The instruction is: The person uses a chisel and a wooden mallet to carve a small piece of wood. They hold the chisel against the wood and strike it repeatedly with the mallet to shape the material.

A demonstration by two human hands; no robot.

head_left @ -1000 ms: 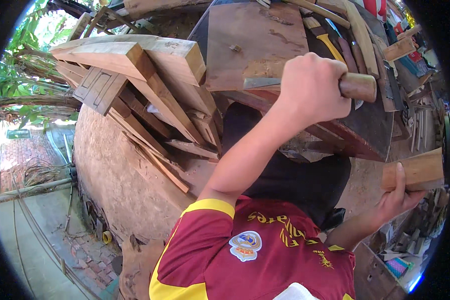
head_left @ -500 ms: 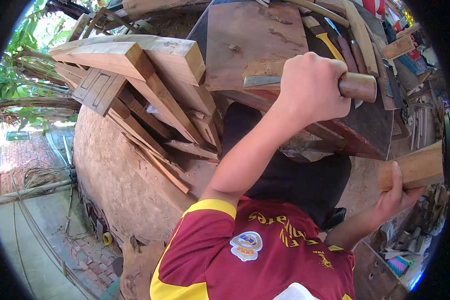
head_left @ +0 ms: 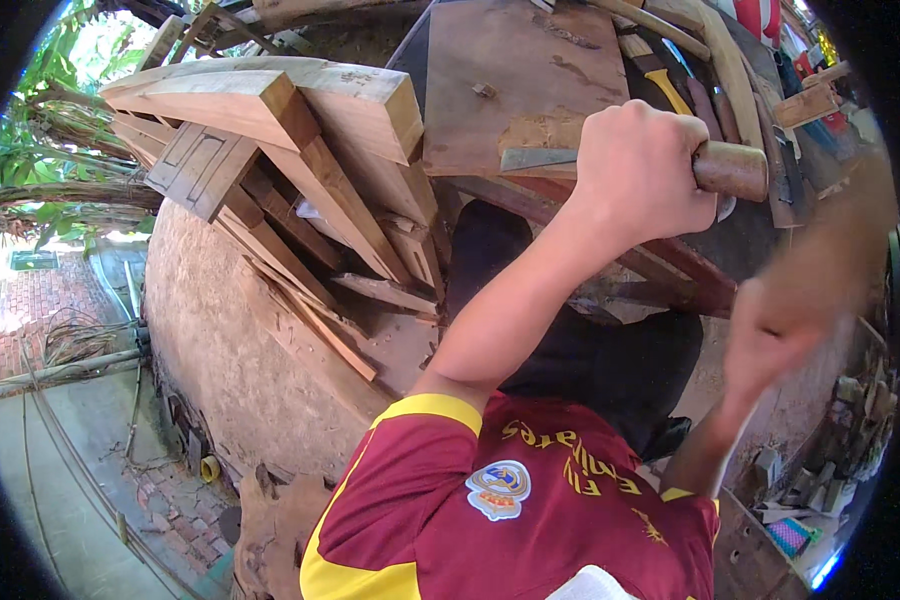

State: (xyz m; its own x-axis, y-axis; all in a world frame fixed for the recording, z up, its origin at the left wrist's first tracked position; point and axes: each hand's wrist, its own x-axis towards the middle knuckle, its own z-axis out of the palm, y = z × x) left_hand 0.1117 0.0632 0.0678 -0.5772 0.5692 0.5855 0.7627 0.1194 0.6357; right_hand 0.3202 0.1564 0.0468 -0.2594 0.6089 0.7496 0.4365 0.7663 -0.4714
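My left hand is closed in a fist around a chisel. Its round wooden handle sticks out to the right of the fist, and its flat grey blade points left. Below the blade lies a brown wooden board on the bench; whether the edge touches it I cannot tell. My right hand grips a wooden block, raised to the right of the chisel handle. Motion blurs the block and the fingers around it.
Long timber beams lean in a stack on the left, beside a small marked board. On the bench's far right lie a yellow-handled brush and other hand tools. Wood scraps litter the lower right.
My right hand has swung the wooden block upward and inward, toward the chisel handle. The left hand and chisel have shifted only slightly right in the picture.
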